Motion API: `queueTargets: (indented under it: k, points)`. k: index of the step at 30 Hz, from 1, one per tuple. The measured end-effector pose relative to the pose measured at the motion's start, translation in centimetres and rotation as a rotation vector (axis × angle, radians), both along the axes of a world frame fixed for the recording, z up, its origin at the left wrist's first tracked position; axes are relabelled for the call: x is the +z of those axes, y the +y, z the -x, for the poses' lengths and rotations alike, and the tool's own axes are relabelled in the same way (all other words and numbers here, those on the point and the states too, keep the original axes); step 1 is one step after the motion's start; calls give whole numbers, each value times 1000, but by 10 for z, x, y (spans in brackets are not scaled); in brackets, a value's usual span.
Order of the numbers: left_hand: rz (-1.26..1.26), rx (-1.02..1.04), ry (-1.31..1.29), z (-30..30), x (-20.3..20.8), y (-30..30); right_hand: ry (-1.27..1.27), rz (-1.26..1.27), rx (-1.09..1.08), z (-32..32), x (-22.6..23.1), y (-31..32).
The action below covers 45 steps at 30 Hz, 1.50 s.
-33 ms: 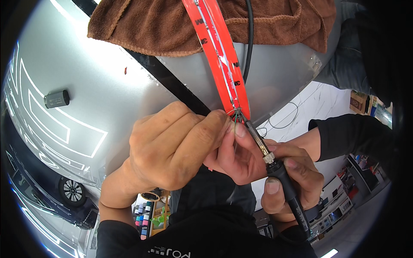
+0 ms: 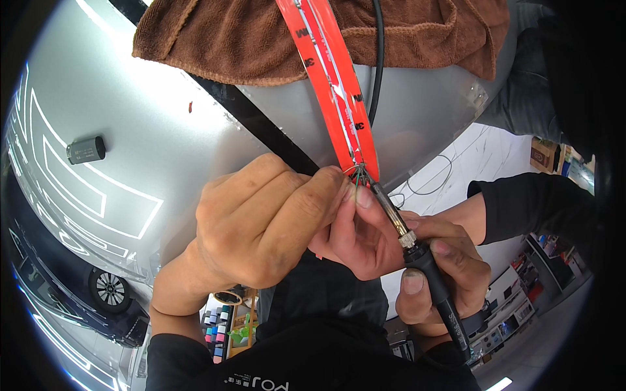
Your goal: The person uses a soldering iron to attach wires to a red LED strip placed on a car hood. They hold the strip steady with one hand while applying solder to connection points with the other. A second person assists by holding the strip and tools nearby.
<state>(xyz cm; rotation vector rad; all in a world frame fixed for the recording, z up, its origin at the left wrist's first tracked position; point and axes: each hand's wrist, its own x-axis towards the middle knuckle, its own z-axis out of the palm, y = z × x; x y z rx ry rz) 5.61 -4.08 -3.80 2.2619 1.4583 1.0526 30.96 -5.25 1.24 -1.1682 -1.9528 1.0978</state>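
A red-backed adhesive strip (image 2: 339,98) hangs down to the middle, with several thin wires (image 2: 358,174) bunched at its lower end. My left hand (image 2: 261,221) is closed, its fingertips pinching a thin wire beside that end. In my right hand (image 2: 450,274) is a soldering iron (image 2: 427,260) with a black handle. Its metal tip reaches up to the wires; exact contact is too small to tell. Between my hands, another person's hand (image 2: 365,241), reaching in from the right, pinches the wires from below.
Behind the strip, a brown towel (image 2: 222,39) covers part of a silver car panel (image 2: 156,117). A small black box-shaped item (image 2: 86,150) rests on the panel at left. A black cable (image 2: 377,72) runs beside the strip. A dark car (image 2: 72,280) stands at lower left.
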Motion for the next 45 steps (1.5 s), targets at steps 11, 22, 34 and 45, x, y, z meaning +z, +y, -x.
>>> queueTargets:
  k: [11,22,34,45]
  points:
    - [18,-6,8,1,1,-1,-9,-13,3,1,0,1]
    - [6,4,4,0,1,-1,88,-85,-20,3,-8,4]
    - [9,23,-25,-2,0,-1,79,-67,-40,2,-6,2]
    - [76,123,-54,-5,14,-2,20,44,-20,-4,2,-5]
